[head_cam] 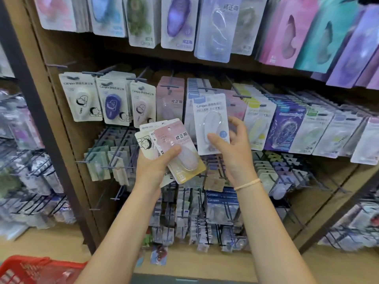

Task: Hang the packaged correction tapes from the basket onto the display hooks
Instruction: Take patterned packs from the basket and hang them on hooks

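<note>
My left hand (154, 162) grips a fanned stack of packaged correction tapes (176, 148), a pink-and-yellow card on top. In my right hand (232, 146) a single white-and-lilac correction tape package (211, 119) stands upright, pinched at its lower edge between thumb and fingers. That package sits in front of the middle row of display hooks (207, 89), its top just below a hook loaded with similar lilac cards. The red basket (30, 269) shows at the bottom left corner, below my left arm.
The wooden display wall carries rows of hanging packages: large cards (213, 27) up top, small cartoon cards (80, 99) on the left, green and grey ones lower down. Bare hooks (57, 65) jut out at the upper left. A dark post (47, 128) borders the left.
</note>
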The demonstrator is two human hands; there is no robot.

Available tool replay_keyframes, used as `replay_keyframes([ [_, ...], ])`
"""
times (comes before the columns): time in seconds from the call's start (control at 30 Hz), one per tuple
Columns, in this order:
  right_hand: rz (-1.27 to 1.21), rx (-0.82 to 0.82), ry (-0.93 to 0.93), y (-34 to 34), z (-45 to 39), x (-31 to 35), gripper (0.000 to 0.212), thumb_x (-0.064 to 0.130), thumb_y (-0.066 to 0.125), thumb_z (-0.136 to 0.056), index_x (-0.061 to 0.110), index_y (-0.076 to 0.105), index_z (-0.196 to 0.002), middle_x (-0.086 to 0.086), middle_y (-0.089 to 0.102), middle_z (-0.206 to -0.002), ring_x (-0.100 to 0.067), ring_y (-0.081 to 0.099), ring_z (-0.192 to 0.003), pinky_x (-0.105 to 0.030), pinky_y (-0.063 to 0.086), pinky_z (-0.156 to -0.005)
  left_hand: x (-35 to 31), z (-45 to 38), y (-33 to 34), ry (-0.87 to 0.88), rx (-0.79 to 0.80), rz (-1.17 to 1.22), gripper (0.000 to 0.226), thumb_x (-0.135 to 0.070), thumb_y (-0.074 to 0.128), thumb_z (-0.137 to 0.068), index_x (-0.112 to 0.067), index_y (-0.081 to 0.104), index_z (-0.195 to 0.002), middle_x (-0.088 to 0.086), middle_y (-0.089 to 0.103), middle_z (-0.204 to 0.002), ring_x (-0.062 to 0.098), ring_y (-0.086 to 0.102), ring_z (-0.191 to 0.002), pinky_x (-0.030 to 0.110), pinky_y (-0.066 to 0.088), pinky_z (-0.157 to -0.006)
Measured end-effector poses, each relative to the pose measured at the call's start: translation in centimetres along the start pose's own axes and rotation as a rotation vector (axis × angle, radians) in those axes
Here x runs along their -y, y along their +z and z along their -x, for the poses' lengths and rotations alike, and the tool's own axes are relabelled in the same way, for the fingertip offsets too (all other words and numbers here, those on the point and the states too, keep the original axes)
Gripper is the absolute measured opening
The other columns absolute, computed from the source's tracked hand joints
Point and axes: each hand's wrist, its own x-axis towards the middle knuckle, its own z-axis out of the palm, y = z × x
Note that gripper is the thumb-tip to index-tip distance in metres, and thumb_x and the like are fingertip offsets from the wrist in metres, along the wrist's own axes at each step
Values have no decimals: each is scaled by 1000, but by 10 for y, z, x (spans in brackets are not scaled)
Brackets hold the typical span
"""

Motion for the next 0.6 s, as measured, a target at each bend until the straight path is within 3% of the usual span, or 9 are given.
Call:
replay_keyframes([
  [0.17,14,13,-5,10,-15,-5,47,14,79,-79,32,53,-114,-6,67,-124,-21,70,-105,-38,58,-85,0,0,-2,0,-40,-11,54,-4,79,-84,-21,61,-131,0,75,-122,20,72,-112,45,58,-96],
  [0.33,21,-42,2,17,-17,-10,45,3,75,-87,20,52,-122,9,67,-110,-9,70,-97,-32,59,-85,0,-2,-5,1,-58,-38,51,-2,78,-85,-18,62,-131,-1,76,-117,17,74,-106,30,63,-81],
  [0.43,33,-54,-5,20,-14,-9,46,3,73,-88,17,50,-125,14,67,-105,-2,70,-91,-27,58,-81,1,-1,-9,-2,-57,-57,50,-2,79,-85,-19,63,-130,0,76,-117,17,74,-106,29,62,-81],
  [0.6,43,-47,-24,25,-14,-10,62,2,71,-89,25,42,-139,1,66,-126,-14,70,-106,-32,59,-85,4,0,-18,-12,-37,-75,49,-1,78,-86,-19,63,-130,0,76,-117,17,74,-106,31,63,-82],
])
